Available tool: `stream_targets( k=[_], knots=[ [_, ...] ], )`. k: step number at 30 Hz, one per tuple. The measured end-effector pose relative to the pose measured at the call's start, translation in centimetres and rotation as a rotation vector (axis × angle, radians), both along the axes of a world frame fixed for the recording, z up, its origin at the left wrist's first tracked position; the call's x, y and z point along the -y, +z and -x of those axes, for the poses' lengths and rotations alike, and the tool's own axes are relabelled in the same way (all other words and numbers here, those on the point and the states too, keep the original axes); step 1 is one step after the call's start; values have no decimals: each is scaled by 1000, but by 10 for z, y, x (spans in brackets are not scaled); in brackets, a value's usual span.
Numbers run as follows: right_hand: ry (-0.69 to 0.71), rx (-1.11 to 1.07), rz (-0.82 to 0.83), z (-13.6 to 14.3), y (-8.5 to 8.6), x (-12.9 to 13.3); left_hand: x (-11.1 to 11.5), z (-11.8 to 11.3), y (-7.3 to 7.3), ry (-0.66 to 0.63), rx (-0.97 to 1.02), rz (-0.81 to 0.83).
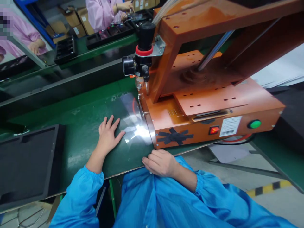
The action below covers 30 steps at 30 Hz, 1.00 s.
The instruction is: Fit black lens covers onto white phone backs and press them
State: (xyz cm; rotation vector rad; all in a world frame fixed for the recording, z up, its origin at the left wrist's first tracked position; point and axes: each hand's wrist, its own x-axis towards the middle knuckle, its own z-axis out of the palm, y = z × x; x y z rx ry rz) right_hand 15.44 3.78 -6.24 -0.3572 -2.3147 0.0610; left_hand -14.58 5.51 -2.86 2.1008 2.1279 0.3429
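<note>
- One left hand (108, 136) is palm down on the green table (83, 145), fingers spread and thumb out.
- Right of that thumb, a clear, shiny sheet (136, 126) lies on the table, beside the orange machine (237, 110).
- The right hand (162, 163) is at the table's front edge, just below the machine's near corner, fingers curled; whether they pinch anything, I cannot tell.
- Left of the left hand, well apart, sits a black tray (57, 155).
</note>
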Motion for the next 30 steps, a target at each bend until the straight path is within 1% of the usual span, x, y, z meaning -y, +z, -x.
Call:
stream_targets(
  k=[3, 6, 8, 10, 11, 13, 15, 17, 19, 21, 22, 24, 26, 28, 30],
  knots=[
    [-38, -19, 21, 1, 1, 2, 3, 4, 4, 14, -10, 49],
    [-133, 1, -15, 4, 3, 4, 7, 18, 13, 72, -28, 81],
    [-156, 30, -35, 6, 3, 5, 7, 25, 19, 124, -44, 47],
    [-142, 26, -31, 7, 2, 5, 4, 24, 23, 134, -41, -33],
    [-129, 12, -30, 7, 1, 5, 0, 18, 23, 112, -40, -75],
    [-108, -15, -30, 7, 0, 4, -10, 1, 22, 3, -60, -118],
    [-107, -29, -33, 7, -2, 4, -24, -20, 19, -110, -109, -88],
    [-108, -39, -42, 7, -3, 4, -40, -38, 16, -149, -142, -19],
    [-108, -45, -54, 7, -4, 3, -55, -51, 15, -151, -139, 43],
    [-104, -38, -58, 7, -4, 3, -65, -55, 15, -182, -113, 65],
    [-104, -39, -57, 7, -4, 3, -68, -54, 16, -202, -96, 50],
    [-102, -54, -58, 7, -2, 2, -68, -45, 17, -217, -60, -28],
    [-96, -59, -61, 6, -1, 1, -63, -26, 20, -191, -25, -134],
    [-89, -37, -64, 4, -1, 1, -55, 3, 21, -128, 0, -215],
    [-77, -7, -61, 2, -3, 1, -45, 38, 22, -33, 8, -255]
  ],
)
